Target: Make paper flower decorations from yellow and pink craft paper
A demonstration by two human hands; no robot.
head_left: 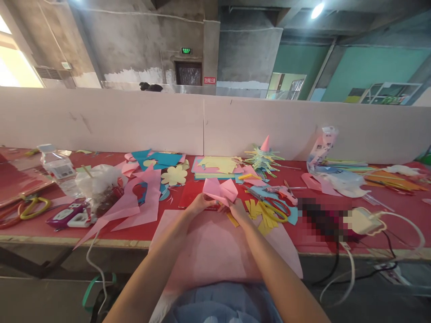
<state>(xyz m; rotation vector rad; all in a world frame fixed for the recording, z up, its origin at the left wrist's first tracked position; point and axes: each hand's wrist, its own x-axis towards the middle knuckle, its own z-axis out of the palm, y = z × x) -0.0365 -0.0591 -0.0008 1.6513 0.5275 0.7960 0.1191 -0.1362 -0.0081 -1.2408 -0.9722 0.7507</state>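
Observation:
Both hands meet at the middle of the red table, holding a folded pink paper (220,190) whose two upper corners spread like wings. My left hand (201,204) pinches its lower left side. The fingers of my right hand (233,207) are closed on the lower right side, partly hidden by the paper. Under my forearms lies a large pink sheet (218,251), overhanging the table's front edge. Close to my right hand are yellow paper strips (266,215) and scissors (278,211) with red and yellow handles.
Pink paper offcuts (148,197) and a yellow paper flower (174,176) lie to the left, beyond a plastic bottle (57,166). A paper tree (264,157) with a pink cone stands at the back. A pink glue gun (286,195) lies to the right, near a white plug (363,220) with cables.

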